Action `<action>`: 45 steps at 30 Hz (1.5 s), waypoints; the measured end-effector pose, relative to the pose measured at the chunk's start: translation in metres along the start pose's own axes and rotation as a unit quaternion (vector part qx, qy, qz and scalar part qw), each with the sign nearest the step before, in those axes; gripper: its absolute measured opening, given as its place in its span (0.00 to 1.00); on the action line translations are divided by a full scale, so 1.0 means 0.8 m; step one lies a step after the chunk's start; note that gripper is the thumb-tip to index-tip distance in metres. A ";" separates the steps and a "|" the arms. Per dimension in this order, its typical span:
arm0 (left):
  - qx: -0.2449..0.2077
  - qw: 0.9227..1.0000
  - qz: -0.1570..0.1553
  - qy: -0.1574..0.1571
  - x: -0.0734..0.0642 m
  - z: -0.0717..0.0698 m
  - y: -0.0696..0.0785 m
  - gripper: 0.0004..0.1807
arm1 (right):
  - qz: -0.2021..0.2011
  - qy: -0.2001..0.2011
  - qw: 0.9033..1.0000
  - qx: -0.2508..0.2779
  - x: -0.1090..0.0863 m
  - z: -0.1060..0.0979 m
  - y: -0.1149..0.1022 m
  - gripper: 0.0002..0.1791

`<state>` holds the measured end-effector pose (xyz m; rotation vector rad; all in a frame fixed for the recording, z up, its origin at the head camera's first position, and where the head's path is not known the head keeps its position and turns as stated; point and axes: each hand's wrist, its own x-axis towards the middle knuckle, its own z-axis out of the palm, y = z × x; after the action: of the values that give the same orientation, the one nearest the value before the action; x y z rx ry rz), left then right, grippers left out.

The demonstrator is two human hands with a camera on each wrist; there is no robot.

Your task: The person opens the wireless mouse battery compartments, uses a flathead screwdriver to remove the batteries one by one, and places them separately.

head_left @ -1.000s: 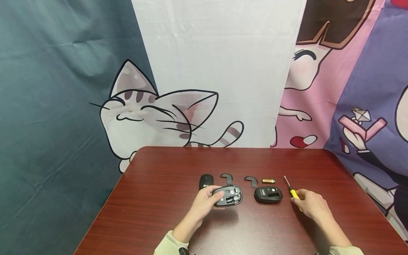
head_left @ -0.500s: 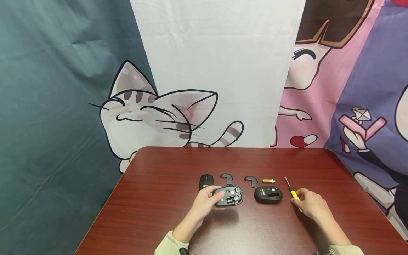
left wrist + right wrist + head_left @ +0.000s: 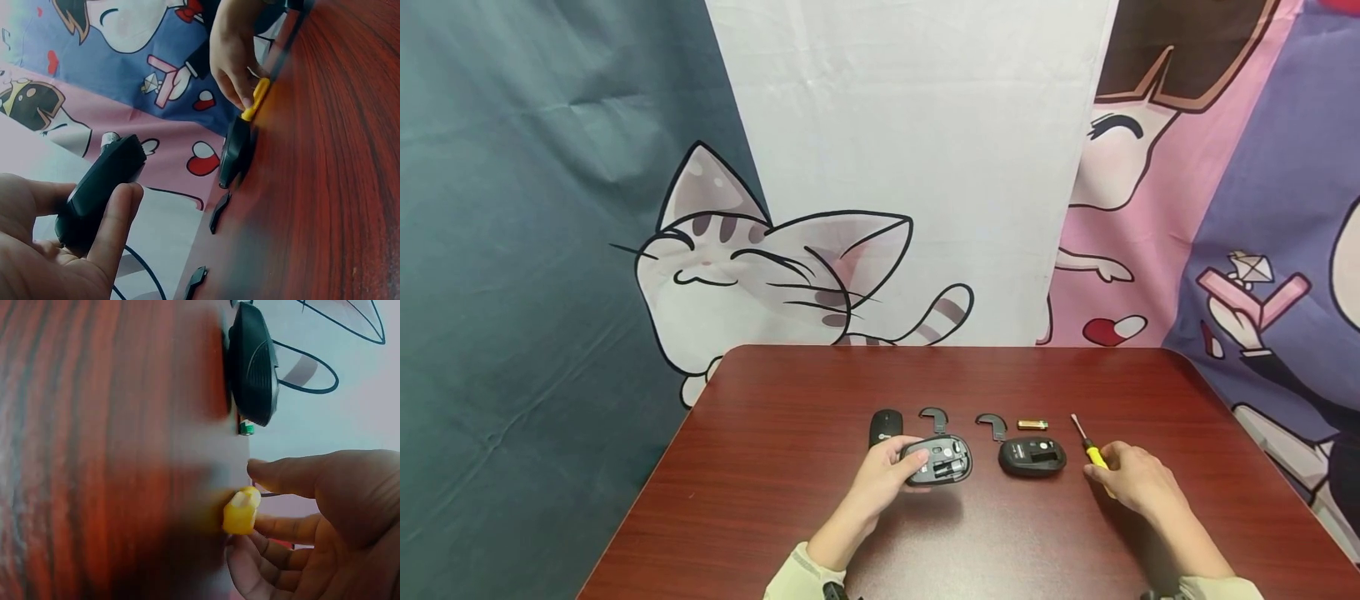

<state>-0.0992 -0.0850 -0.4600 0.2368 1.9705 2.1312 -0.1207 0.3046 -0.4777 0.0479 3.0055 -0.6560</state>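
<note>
Held up above the table by my left hand (image 3: 886, 477) is an upturned computer mouse (image 3: 942, 461), its battery compartment uncovered. In the left wrist view, the thumb and fingers grip this mouse (image 3: 100, 190) by its sides, and a silvery battery end (image 3: 109, 139) shows past its far edge. My right hand (image 3: 1138, 479) has thumb and fingers about the yellow handle of a screwdriver (image 3: 1097, 458), low at the tabletop. The screwdriver's shaft points away from me. From the right wrist, the handle's butt end (image 3: 241, 512) sits between thumb and fingers.
Between the hands lies a second upturned mouse (image 3: 1032, 458) with an open slot. Behind it are a battery (image 3: 1032, 425) and a curved cover (image 3: 994, 425). Another curved cover (image 3: 935, 418) and a small black mouse (image 3: 886, 425) lie further left on the brown table (image 3: 775, 467). A printed curtain (image 3: 917, 167) hangs behind.
</note>
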 end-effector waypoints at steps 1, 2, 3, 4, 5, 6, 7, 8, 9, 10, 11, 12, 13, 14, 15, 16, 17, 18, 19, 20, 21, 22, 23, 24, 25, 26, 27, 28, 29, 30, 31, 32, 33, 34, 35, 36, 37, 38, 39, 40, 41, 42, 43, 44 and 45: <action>0.001 1.000 -0.001 0.000 0.000 0.000 0.000 0.22 | -0.001 0.002 1.000 0.000 0.000 -0.001 -0.001 0.32; 0.001 1.000 -0.001 -0.001 0.000 0.000 0.000 0.22 | -0.003 0.007 1.000 -0.002 -0.001 -0.001 -0.002 0.32; 0.000 1.000 -0.002 -0.001 0.000 0.000 0.001 0.22 | -0.004 0.011 1.000 -0.001 -0.002 -0.002 -0.003 0.31; 0.000 1.000 -0.002 -0.001 0.000 0.000 0.001 0.22 | -0.005 0.016 1.000 0.000 -0.003 -0.003 -0.005 0.31; -0.002 1.000 -0.003 -0.001 0.000 0.000 0.001 0.22 | -0.008 0.021 1.000 0.000 -0.004 -0.003 -0.007 0.30; -0.004 1.000 -0.003 -0.001 0.000 0.000 0.001 0.22 | -0.012 0.026 1.000 0.002 -0.005 -0.004 -0.010 0.29; -0.006 1.000 -0.004 0.000 0.000 0.000 0.001 0.22 | -0.018 0.032 0.999 0.004 -0.006 -0.005 -0.013 0.28; -0.009 1.000 -0.004 0.001 0.000 0.000 0.002 0.22 | -0.023 0.040 0.999 0.008 -0.008 -0.006 -0.017 0.26; -0.010 1.000 -0.005 0.002 0.000 0.000 0.002 0.22 | -0.028 0.047 0.998 0.010 -0.009 -0.006 -0.020 0.25; -0.010 1.000 -0.005 0.003 0.000 0.000 0.002 0.22 | -0.034 0.053 0.998 0.012 -0.011 -0.007 -0.023 0.24; -0.010 1.000 -0.005 0.004 0.000 0.000 0.003 0.23 | -0.040 0.058 0.997 0.015 -0.012 -0.008 -0.027 0.23; -0.010 1.000 -0.005 0.004 0.000 0.000 0.003 0.23 | -0.046 0.063 0.997 0.019 -0.014 -0.008 -0.031 0.22; -0.009 1.000 -0.005 0.005 0.000 0.000 0.003 0.23 | -0.052 0.069 0.996 0.022 -0.016 -0.009 -0.035 0.21; -0.009 1.000 -0.005 0.006 0.001 0.000 0.003 0.23 | -0.059 0.075 0.995 0.026 -0.018 -0.009 -0.039 0.21; -0.009 1.000 -0.005 0.006 0.001 0.000 0.003 0.23 | -0.067 0.081 0.994 0.030 -0.020 -0.009 -0.042 0.20; -0.010 1.000 -0.005 0.007 0.001 0.000 0.003 0.23 | -0.075 0.086 0.993 0.038 -0.022 -0.010 -0.046 0.20; -0.011 1.000 -0.005 0.007 0.001 0.001 0.003 0.23 | -0.083 0.093 0.991 0.044 -0.024 -0.010 -0.051 0.19; -0.012 1.000 -0.005 0.008 0.001 0.001 0.002 0.24 | -0.090 0.100 0.990 0.051 -0.026 -0.010 -0.054 0.19; -0.012 1.000 -0.006 0.009 0.001 0.001 0.002 0.24 | -0.098 0.105 0.988 0.058 -0.028 -0.011 -0.058 0.19; -0.013 1.000 -0.006 0.009 0.001 0.001 0.001 0.24 | -0.104 0.109 0.986 0.066 -0.030 -0.011 -0.061 0.20; -0.014 1.000 -0.006 0.009 0.001 0.001 0.001 0.24 | -0.108 0.113 0.985 0.071 -0.032 -0.012 -0.064 0.20; -0.014 1.000 -0.006 0.008 0.001 0.000 0.000 0.24 | -0.111 0.116 0.984 0.077 -0.033 -0.012 -0.067 0.20; -0.013 1.000 -0.007 0.008 0.001 0.000 0.000 0.24 | -0.114 0.120 0.983 0.080 -0.035 -0.012 -0.070 0.20; -0.012 1.000 -0.007 0.007 0.001 0.000 -0.001 0.24 | -0.117 0.122 0.982 0.085 -0.036 -0.012 -0.072 0.19; -0.010 1.000 -0.008 0.005 0.002 0.000 -0.001 0.25 | -0.120 0.126 0.981 0.088 -0.036 -0.013 -0.075 0.19; -0.009 1.000 -0.009 0.004 0.002 0.000 -0.001 0.25 | -0.124 0.130 0.979 0.093 -0.037 -0.013 -0.076 0.19; -0.007 1.000 -0.011 0.002 0.002 -0.001 -0.001 0.25 | -0.127 0.135 0.978 0.097 -0.038 -0.013 -0.079 0.18; -0.005 1.000 -0.010 0.001 0.002 -0.001 -0.002 0.25 | -0.130 0.140 0.976 0.101 -0.039 -0.013 -0.081 0.18; -0.005 1.000 -0.011 0.000 0.002 -0.001 -0.002 0.25 | -0.133 0.144 0.975 0.107 -0.039 -0.012 -0.083 0.17; -0.005 1.000 -0.010 -0.001 0.002 -0.001 -0.002 0.25 | -0.137 0.148 0.973 0.114 -0.040 -0.012 -0.086 0.16; -0.004 1.000 -0.010 -0.002 0.003 -0.001 -0.002 0.25 | -0.142 0.152 0.971 0.120 -0.040 -0.011 -0.088 0.16; -0.005 1.000 -0.010 -0.002 0.003 -0.001 -0.002 0.25 | -0.147 0.156 0.968 0.129 -0.041 -0.010 -0.091 0.16; -0.007 1.000 -0.009 -0.003 0.003 0.000 -0.002 0.25 | -0.150 0.159 0.966 0.139 -0.043 -0.009 -0.093 0.16; -0.008 1.000 -0.008 -0.003 0.003 0.000 -0.002 0.25 | -0.157 0.161 0.963 0.148 -0.044 -0.007 -0.096 0.16; -0.009 1.000 -0.008 -0.003 0.003 0.000 -0.002 0.25 | -0.162 0.163 0.960 0.158 -0.045 -0.006 -0.098 0.16; -0.010 1.000 -0.007 -0.004 0.003 0.000 -0.002 0.25 | -0.169 0.164 0.958 0.166 -0.046 -0.004 -0.101 0.16; -0.013 1.000 -0.008 -0.004 0.003 0.000 -0.002 0.25 | -0.174 0.166 0.955 0.173 -0.047 -0.002 -0.103 0.16; -0.014 1.000 -0.007 -0.005 0.002 0.000 -0.002 0.24 | -0.180 0.167 0.952 0.181 -0.048 0.000 -0.106 0.16; -0.015 1.000 -0.007 -0.005 0.002 0.000 -0.002 0.24 | -0.185 0.168 0.950 0.187 -0.049 0.001 -0.108 0.16; -0.016 1.000 -0.008 -0.005 0.002 0.000 -0.002 0.24 | -0.190 0.169 0.948 0.190 -0.049 0.003 -0.110 0.16; -0.018 1.000 -0.009 -0.006 0.001 0.000 -0.001 0.24 | -0.194 0.171 0.947 0.193 -0.050 0.005 -0.112 0.17; -0.019 1.000 -0.010 -0.006 0.001 0.000 -0.001 0.24 | -0.199 0.172 0.945 0.196 -0.050 0.007 -0.113 0.17; -0.020 1.000 -0.011 -0.006 0.001 0.000 -0.001 0.24 | -0.204 0.173 0.943 0.201 -0.051 0.009 -0.115 0.17; -0.020 1.000 -0.013 -0.005 0.002 0.000 -0.001 0.24 | -0.209 0.173 0.940 0.207 -0.051 0.010 -0.117 0.17; -0.020 1.000 -0.013 -0.004 0.002 0.000 -0.001 0.24 | -0.215 0.174 0.937 0.212 -0.051 0.012 -0.119 0.17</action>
<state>-0.1008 -0.0847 -0.4605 0.2100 1.9127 2.1480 -0.0834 0.2136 -0.4443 -0.5410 3.1517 -1.4738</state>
